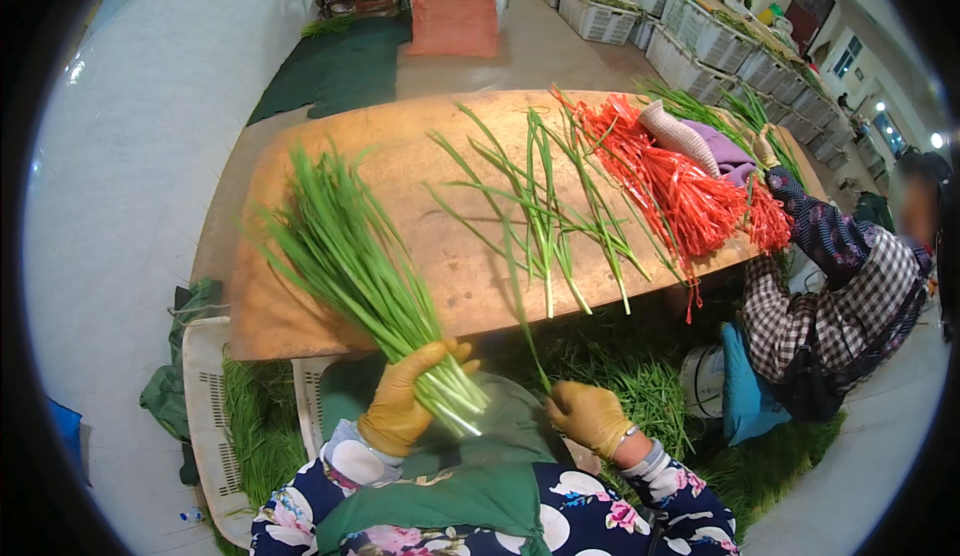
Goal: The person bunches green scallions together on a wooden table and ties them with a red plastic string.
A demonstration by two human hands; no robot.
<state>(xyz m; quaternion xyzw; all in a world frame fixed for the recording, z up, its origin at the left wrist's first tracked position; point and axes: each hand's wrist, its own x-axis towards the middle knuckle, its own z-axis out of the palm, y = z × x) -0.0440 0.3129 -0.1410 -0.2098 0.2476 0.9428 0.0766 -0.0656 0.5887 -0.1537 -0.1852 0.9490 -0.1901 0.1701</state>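
Note:
My left hand (400,403), in a yellow glove, is closed round a thick bunch of garlic chives (350,261). Their pale cut ends poke out below the fist, and the green tips fan over the board's left side. My right hand (592,418), gloved too, is curled in front of my apron, pinching one long chive leaf (522,311) that stands up from the fingers. Between the hands and the far edge, several loose chive stalks (545,226) lie spread on the wooden tabletop (330,316). To their right sits a heap of red plastic ties (675,191).
A co-worker's gloved hand (766,146) touches chives at the table's right end, beside a purple cloth (715,151). A white crate (208,396) stands lower left. More greens (630,386) lie beneath the table edge. Stacked white crates (700,36) fill the back right.

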